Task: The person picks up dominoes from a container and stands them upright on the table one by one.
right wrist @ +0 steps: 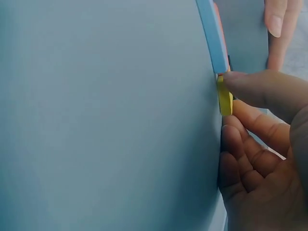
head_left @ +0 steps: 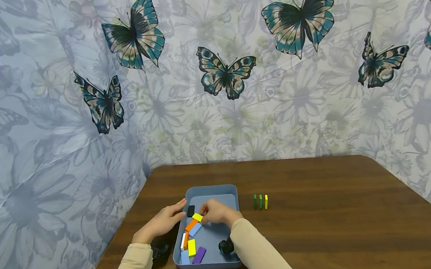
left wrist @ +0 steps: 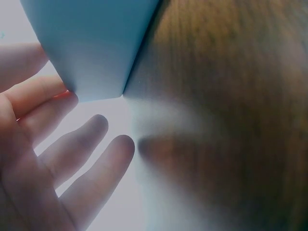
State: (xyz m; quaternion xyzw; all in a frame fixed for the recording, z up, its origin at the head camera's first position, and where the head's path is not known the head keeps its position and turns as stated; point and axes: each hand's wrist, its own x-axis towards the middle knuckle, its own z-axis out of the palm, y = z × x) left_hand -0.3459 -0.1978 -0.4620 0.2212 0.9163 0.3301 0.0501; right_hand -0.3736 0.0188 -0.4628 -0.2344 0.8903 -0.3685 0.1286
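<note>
A blue-grey tray holds several small coloured blocks along its left side. My right hand reaches into it and pinches a yellow block between thumb and forefinger, low over the tray floor. Right beside that block lie a light blue block and an orange block. A black block is near the tray's left wall. My left hand rests its fingers, fairly straight, at the outside of the left wall; in the left wrist view its fingertips touch the tray wall.
Two green blocks and one yellow block stand in a short row on the wooden table, right of the tray. Nearer the tray's front lie a purple block, another yellow block and a white block. A butterfly-patterned cloth hangs behind.
</note>
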